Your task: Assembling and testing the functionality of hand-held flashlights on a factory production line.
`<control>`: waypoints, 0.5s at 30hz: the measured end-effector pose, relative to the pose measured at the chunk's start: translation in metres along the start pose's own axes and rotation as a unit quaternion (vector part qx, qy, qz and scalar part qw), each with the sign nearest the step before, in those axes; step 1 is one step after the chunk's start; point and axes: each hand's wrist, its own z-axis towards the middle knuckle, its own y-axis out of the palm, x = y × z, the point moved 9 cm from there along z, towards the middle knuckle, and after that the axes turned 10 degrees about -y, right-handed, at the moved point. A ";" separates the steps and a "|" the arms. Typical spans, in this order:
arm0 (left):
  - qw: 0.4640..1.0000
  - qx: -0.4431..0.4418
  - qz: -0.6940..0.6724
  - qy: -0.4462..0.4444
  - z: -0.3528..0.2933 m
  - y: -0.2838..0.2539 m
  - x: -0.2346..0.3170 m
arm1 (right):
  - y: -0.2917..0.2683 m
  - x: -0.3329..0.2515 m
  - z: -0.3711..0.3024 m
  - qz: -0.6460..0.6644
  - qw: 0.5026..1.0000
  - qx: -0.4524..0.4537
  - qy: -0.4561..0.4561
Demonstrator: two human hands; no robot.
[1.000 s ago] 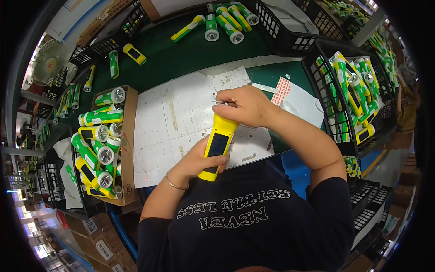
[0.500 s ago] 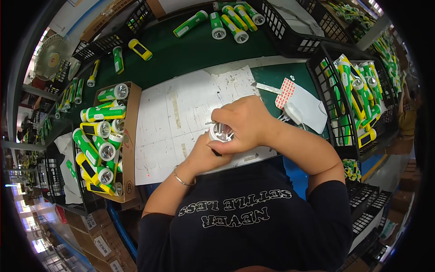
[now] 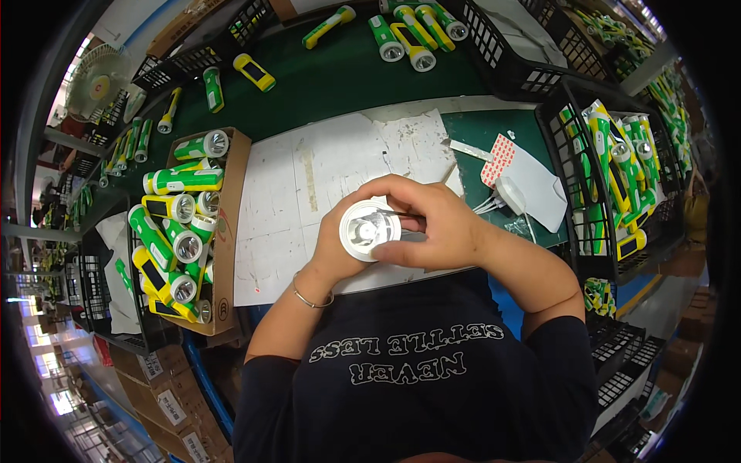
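A flashlight [image 3: 360, 244] stands upright between my hands, its round white rim and shiny reflector facing up. The reflector looks bright; I cannot tell whether it is lit. My left hand [image 3: 330, 245], with a bangle at its wrist, is closed round the flashlight from the left. My right hand [image 3: 444, 225] curves about the head from the right, its thumb at the rim and its fingers along the far side. By the right fingers a thin dark strip [image 3: 401, 214] juts over the rim; its kind is unclear. The flashlight's body is hidden.
A white worn board [image 3: 282, 201] lies beneath my hands on the green table [image 3: 301, 85]. At left stands a cardboard box [image 3: 235, 166] of green and yellow flashlights; at right, a black crate [image 3: 567, 154] of more. A white plug-like part [image 3: 509, 193] with wires rests beside red-patterned paper [image 3: 499, 160].
My right hand has loosened and drawn back to the right, uncovering most of the flashlight's head. The flashlight now faces up more squarely. The whole view has shifted slightly.
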 end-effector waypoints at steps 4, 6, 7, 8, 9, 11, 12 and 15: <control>0.979 0.055 0.196 0.005 0.000 -0.006 0.005 | 0.003 0.012 0.003 0.165 0.984 0.070 -0.020; 0.976 0.068 0.206 -0.003 -0.001 -0.008 0.003 | 0.004 0.016 0.004 0.191 0.979 0.069 -0.001; 0.972 0.081 0.218 -0.010 -0.002 -0.010 0.002 | 0.005 0.017 0.005 0.226 0.972 0.058 0.007; 0.972 0.082 0.218 -0.010 -0.003 -0.010 0.001 | 0.007 0.018 0.006 0.261 0.964 0.047 0.016; 0.970 0.093 0.225 -0.016 -0.005 -0.012 0.001 | 0.006 0.019 0.006 0.261 0.964 0.046 0.016; 0.967 0.104 0.231 -0.021 -0.005 -0.014 0.000 | 0.007 0.022 0.005 0.253 0.966 0.042 0.025; 0.968 0.097 0.231 -0.033 -0.004 -0.013 -0.001 | 0.007 0.024 0.006 0.253 0.966 0.042 0.025; 0.977 0.062 0.201 -0.035 -0.002 -0.010 -0.007 | 0.006 0.029 0.006 0.246 0.968 0.048 0.016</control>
